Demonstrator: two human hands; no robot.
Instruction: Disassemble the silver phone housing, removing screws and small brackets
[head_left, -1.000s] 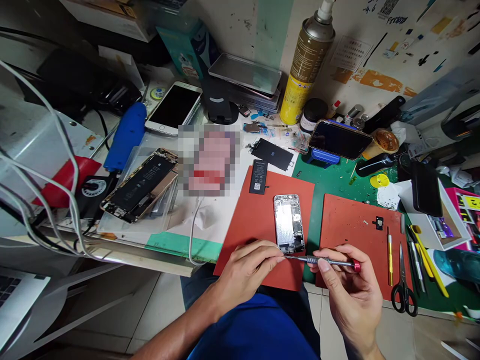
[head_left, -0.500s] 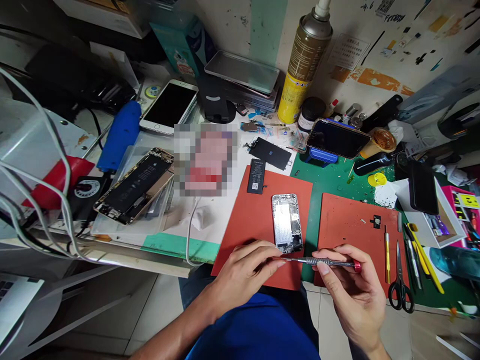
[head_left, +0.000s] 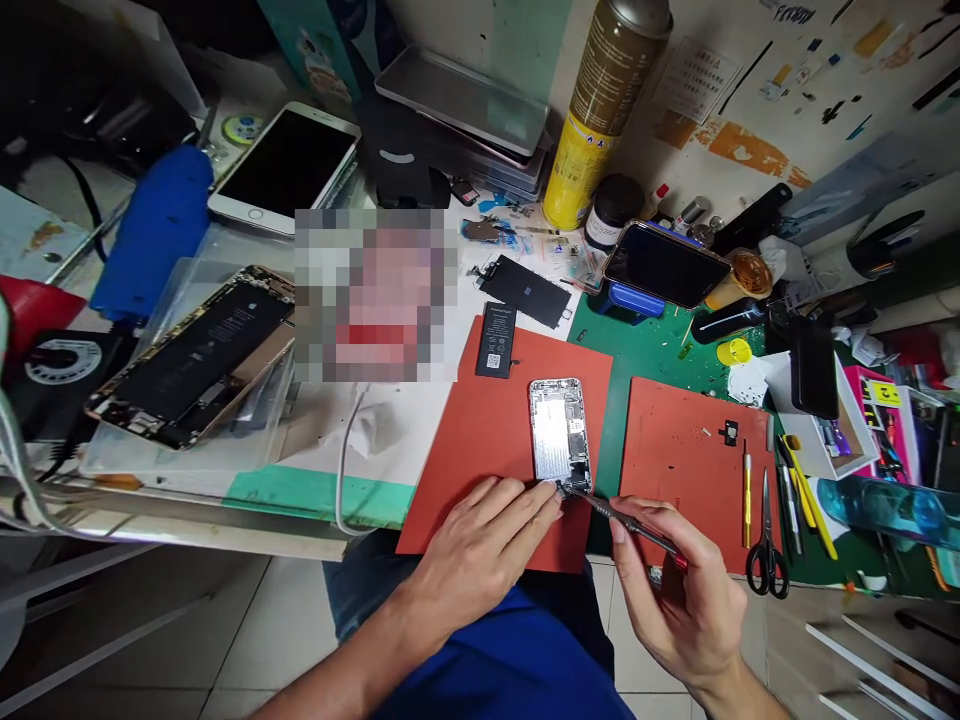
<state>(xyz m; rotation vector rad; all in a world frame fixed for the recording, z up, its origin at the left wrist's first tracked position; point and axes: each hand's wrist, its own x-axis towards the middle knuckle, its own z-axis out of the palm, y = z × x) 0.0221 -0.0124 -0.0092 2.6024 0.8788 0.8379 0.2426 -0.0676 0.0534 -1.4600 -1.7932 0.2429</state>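
Observation:
An opened phone [head_left: 553,440], its silvery inside and bare boards showing, lies on the red mat [head_left: 450,490] in front of me. Fingertips of my left hand [head_left: 484,540] press together at the phone's lower left corner and hold it. Between the fingers and thumb of my right hand [head_left: 686,590] is a slim screwdriver [head_left: 631,523] with a knurled metal shaft and red end cap. It slants down left, its tip at the phone's bottom edge, near my left fingertips. Above the phone lies a black phone battery [head_left: 496,340]; a dark phone screen [head_left: 525,291] rests beyond it.
On a second red mat [head_left: 652,470] lie small parts and a yellow pen-like tool [head_left: 747,500]; black scissors [head_left: 766,565] lie at its right edge. A phone on a blue stand [head_left: 667,265] and a spray can [head_left: 600,120] stand behind. Another opened phone [head_left: 202,350] lies left.
The screwdriver has gone from level in front of the phone to slanting, tip at its bottom edge. My left fingertips have moved from the screwdriver's tip to the phone's corner. The view has shifted right.

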